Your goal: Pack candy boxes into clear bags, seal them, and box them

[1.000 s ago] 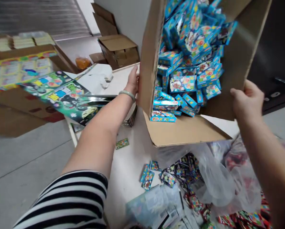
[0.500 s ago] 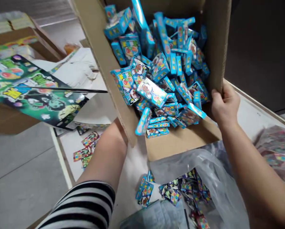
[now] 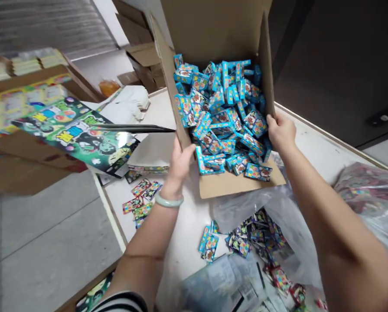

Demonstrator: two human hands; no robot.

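A brown cardboard box is tilted toward me, its near flap hanging down over the table. Many small blue printed boxes lie heaped inside, some resting on the flap. With my left hand, a pale green bangle on the wrist, I grip the box's left side near its lower front corner. My right hand is closed on the right side wall, thumb at the edge. Below the flap, a clear plastic bag holds dark printed packets. A few blue boxes lie beside it.
Green printed card sheets stick out at left, next to a paper stack. Red and green packets lie near the table's left edge. Another filled bag sits at right. Open cartons stand at far left.
The cardboard box appears lower and farther from me, its small boxes settled. My left hand, hidden behind the box before, now shows at its left side.
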